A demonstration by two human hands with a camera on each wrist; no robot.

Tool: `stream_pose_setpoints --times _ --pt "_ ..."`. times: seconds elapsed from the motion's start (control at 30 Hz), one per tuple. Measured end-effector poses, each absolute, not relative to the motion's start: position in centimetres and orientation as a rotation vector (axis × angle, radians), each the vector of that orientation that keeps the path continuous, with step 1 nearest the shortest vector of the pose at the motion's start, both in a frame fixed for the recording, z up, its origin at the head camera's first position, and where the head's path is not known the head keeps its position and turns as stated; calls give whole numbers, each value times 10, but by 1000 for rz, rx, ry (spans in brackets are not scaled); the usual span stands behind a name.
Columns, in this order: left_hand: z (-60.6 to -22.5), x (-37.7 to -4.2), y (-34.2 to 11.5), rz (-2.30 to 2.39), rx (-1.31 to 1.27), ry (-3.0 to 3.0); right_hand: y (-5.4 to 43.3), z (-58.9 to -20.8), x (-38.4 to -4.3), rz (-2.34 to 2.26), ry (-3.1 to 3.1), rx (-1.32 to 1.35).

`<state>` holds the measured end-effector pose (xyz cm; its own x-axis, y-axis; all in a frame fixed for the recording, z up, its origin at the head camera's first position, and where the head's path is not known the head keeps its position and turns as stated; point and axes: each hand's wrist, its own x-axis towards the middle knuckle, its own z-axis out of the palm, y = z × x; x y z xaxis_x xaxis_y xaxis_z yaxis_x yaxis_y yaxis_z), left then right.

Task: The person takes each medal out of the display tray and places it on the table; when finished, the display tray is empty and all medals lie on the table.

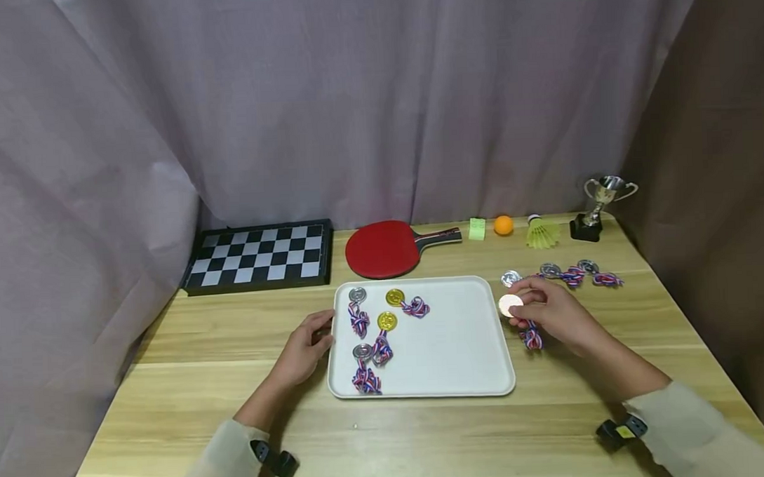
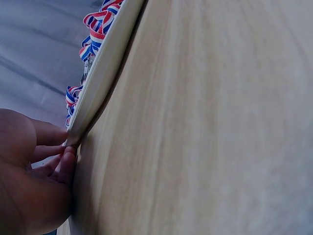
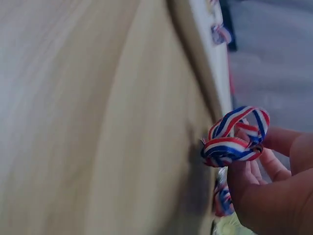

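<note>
With the clock centred on the white tray [image 1: 449,355], we see a chessboard [image 1: 259,257] at ten o'clock, then the left hand [image 1: 304,348] at nine, its grip narrow, pinching the tray's rim. We find two silver medals [image 1: 363,351] and two gold medals [image 1: 387,321] in the tray's left half, and a red paddle [image 1: 382,249] on the table [image 1: 446,440] at eleven. Just outside the tray's edge, between two and three, a glare-whitened medal [image 1: 508,304] is held in the right hand [image 1: 552,313] between thumb and fingers, a bunched striped ribbon [image 3: 234,142] beside them, and at two we see three silver medals [image 1: 550,269] and, farther out, a trophy [image 1: 602,206].
</note>
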<state>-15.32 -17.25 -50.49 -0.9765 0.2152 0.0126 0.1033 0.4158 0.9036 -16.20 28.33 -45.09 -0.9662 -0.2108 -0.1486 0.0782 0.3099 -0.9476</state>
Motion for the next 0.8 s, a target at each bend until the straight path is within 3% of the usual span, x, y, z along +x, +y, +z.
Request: stream_pose_setpoints --times 0.23,0.8 --pt "-506 -153 -174 1600 307 2571 305 -466 -169 -1448 2640 -62" --pt "-503 -151 -172 1554 268 2596 304 -483 -175 -1159 2919 -67"
